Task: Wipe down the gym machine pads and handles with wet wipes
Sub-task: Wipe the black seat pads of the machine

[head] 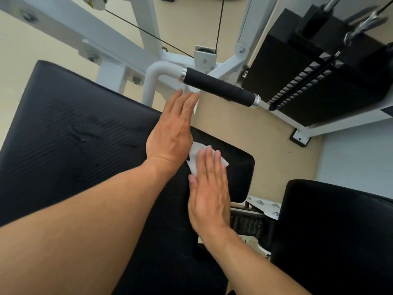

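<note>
Pad-wiping step, seen from the head camera. Your right hand lies flat on the wet wipe, fingers straight and together, pressing it onto the black pad near the pad's right edge. Your left hand is held above the wipe at the same edge, fingers straight and together, gripping nothing; whether it touches the pad cannot be told. The foam handle stands beyond the pad's far right corner, apart from both hands. Judged from this, the pad is in hand and the handle is not yet reached. The next move calls for sweeping the wipe leftward across the ribbed surface under even, flat pressure.
</note>
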{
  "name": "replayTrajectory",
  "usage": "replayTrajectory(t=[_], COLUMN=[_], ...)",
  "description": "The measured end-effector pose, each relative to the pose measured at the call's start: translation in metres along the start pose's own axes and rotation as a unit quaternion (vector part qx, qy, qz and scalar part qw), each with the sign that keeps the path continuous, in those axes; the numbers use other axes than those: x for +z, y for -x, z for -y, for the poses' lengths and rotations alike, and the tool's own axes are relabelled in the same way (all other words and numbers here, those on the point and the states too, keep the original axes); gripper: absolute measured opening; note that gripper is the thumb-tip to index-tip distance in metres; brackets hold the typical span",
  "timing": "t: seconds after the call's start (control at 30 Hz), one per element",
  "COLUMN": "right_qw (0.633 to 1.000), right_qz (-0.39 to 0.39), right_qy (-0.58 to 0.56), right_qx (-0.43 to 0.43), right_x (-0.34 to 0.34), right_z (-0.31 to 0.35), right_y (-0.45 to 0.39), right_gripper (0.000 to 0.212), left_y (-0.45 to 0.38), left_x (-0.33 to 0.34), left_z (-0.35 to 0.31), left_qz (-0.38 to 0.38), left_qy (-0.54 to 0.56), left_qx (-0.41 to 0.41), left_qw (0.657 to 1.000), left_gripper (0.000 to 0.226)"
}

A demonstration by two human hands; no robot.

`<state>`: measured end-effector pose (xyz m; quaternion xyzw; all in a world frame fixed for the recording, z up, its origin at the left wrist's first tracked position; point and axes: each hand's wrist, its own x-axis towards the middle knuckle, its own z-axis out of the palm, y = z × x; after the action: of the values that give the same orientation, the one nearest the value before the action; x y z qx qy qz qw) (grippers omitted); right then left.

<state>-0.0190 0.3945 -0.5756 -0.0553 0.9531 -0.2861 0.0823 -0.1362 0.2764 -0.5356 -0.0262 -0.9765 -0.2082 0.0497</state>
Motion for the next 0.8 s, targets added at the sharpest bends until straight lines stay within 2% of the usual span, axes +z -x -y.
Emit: replayTrajectory(t=[0.07, 0.13, 0.2, 0.3, 0.37, 0.5, 0.53, 0.57, 0.6, 0.67, 0.7, 0.77, 0.8], right_qw=[1.0, 0.994, 0.987, 0.983, 0.99, 0.998, 0.997, 0.995, 0.987, 0.938, 0.918, 0.921, 0.94], right_qz=[-0.01, -0.013, 0.003, 0.005, 0.004, 0.021, 0.015, -0.007, -0.037, -0.099, -0.139, -0.195, -0.183], right_qy=[-0.009, -0.018, -0.041, -0.043, -0.027, -0.04, -0.058, -0.092, -0.147, -0.24, -0.257, -0.267, -0.25], right_qx=[0.028, 0.104, 0.158, 0.176, 0.137, -0.048, -0.059, -0.025, 0.052, 0.23, 0.267, 0.207, 0.146], right_x=[0.0, -0.006, -0.013, -0.014, -0.014, -0.012, -0.014, -0.02, -0.031, -0.056, -0.07, -0.097, -0.106], right_z=[-0.01, -0.027, -0.035, -0.031, -0.024, -0.018, -0.019, -0.017, -0.011, 0.002, 0.008, 0.017, 0.022], right_y=[0.019, 0.029, 0.015, -0.027, -0.034, 0.019, 0.028, 0.028, 0.017, -0.032, -0.062, -0.122, -0.149], right_gripper=[0.055, 0.058, 0.06, 0.06, 0.058, 0.055, 0.052, 0.048, 0.043, 0.037, 0.038, 0.042, 0.042], left_y=[0.0, 0.0, -0.001, -0.001, -0.001, -0.001, 0.0, 0.001, 0.001, 0.002, 0.003, 0.004, 0.004], left_x=[-0.001, -0.001, 0.001, 0.002, 0.002, 0.001, 0.002, 0.001, 0.001, 0.0, 0.0, 0.001, 0.002], left_z=[0.0, 0.0, 0.001, 0.002, 0.001, 0.001, 0.001, 0.0, -0.001, -0.003, -0.004, -0.004, -0.004], left_qz=[0.007, 0.005, 0.004, 0.001, -0.001, -0.006, -0.01, -0.015, -0.022, -0.034, -0.039, -0.047, -0.052], left_qy=[0.001, 0.001, -0.004, -0.006, -0.004, -0.007, -0.003, 0.003, 0.008, 0.019, 0.022, 0.018, 0.013], left_qx=[0.001, 0.002, 0.004, 0.009, 0.011, 0.012, 0.01, 0.002, -0.007, -0.019, -0.022, -0.03, -0.03], left_qw=[1.0, 1.0, 1.0, 1.0, 1.0, 1.0, 1.0, 1.0, 1.0, 0.999, 0.999, 0.998, 0.998], left_gripper=[0.064, 0.065, 0.065, 0.064, 0.064, 0.068, 0.069, 0.07, 0.07, 0.071, 0.073, 0.081, 0.085])
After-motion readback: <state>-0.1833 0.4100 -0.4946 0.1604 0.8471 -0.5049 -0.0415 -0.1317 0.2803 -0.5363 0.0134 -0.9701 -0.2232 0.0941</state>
